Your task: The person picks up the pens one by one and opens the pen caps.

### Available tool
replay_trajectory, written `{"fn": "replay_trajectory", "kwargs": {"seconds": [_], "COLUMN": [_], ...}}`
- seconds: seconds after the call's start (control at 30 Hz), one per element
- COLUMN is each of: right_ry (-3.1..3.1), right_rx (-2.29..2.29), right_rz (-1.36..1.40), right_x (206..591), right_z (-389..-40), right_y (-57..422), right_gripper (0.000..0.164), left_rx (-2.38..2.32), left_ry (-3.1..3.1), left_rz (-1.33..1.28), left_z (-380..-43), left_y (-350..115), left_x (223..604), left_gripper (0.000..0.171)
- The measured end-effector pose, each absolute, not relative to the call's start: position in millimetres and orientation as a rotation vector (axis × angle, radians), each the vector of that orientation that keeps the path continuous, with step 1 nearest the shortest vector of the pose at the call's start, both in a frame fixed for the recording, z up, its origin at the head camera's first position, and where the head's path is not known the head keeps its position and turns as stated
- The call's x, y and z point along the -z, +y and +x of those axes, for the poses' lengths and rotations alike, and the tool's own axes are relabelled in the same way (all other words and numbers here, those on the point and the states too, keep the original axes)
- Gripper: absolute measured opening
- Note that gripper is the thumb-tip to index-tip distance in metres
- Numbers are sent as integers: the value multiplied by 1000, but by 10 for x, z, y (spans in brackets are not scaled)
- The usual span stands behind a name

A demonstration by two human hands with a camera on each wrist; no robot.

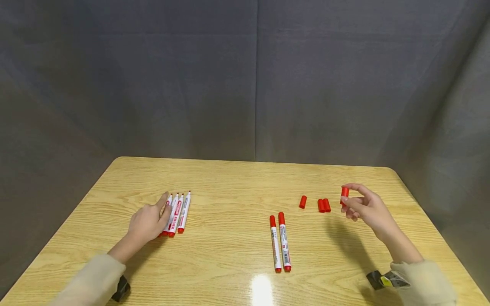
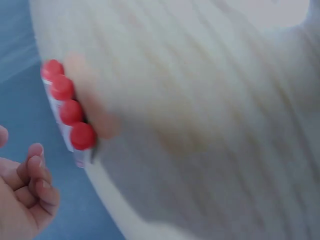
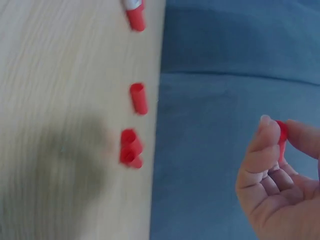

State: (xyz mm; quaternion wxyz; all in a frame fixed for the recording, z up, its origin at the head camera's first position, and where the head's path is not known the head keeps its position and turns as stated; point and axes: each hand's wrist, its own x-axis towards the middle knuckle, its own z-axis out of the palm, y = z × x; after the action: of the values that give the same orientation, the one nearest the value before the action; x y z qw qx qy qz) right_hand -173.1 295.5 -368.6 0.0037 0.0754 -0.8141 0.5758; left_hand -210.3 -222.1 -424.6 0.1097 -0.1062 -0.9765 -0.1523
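My right hand (image 1: 369, 210) pinches a red marker cap (image 1: 345, 196) between thumb and fingertips, raised above the table's right side. In the right wrist view the same cap (image 3: 282, 145) is partly hidden by the fingers. Close to it lie a single red cap (image 1: 303, 202) and two red caps (image 1: 323, 205) side by side. My left hand (image 1: 144, 220) is over the left edge of a row of several uncapped white markers (image 1: 177, 214), partly covering them. Their bare tips point away from me. In the left wrist view its fingers (image 2: 40, 187) are loosely bent, holding nothing.
Two capped red-and-white markers (image 1: 281, 242) lie side by side near the middle of the wooden table (image 1: 226, 187). A grey curtain (image 1: 191, 85) hangs behind the table's far edge. Bright glare falls near the table's front.
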Motion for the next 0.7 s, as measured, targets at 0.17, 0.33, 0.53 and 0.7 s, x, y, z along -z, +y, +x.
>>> {"fn": "replay_trajectory", "kwargs": {"seconds": [0.17,0.33,0.53,0.7], "right_ry": [-2674,-2763,-2821,-2884], "right_rx": [-1717,-1685,-1687,-1692], "right_rz": [258,273,257,228], "right_x": [3781,3866,3959,4046], "right_z": [-1820,-1907,-2022,-2123], "right_y": [3056,3136,3174,3200], "right_gripper": [46,54,55,55], "left_rx": [497,537,612,665], "left_ry": [-2798,-2763,-2716,-2668], "left_rz": [-373,-418,-476,-518], "left_z": [-2033,-1970,-1885,-1813], "left_y": [-2136,-2063,-1996,-1929], "left_x": [4142,4060,3979,3910], "left_gripper": [47,46,45,42]}}
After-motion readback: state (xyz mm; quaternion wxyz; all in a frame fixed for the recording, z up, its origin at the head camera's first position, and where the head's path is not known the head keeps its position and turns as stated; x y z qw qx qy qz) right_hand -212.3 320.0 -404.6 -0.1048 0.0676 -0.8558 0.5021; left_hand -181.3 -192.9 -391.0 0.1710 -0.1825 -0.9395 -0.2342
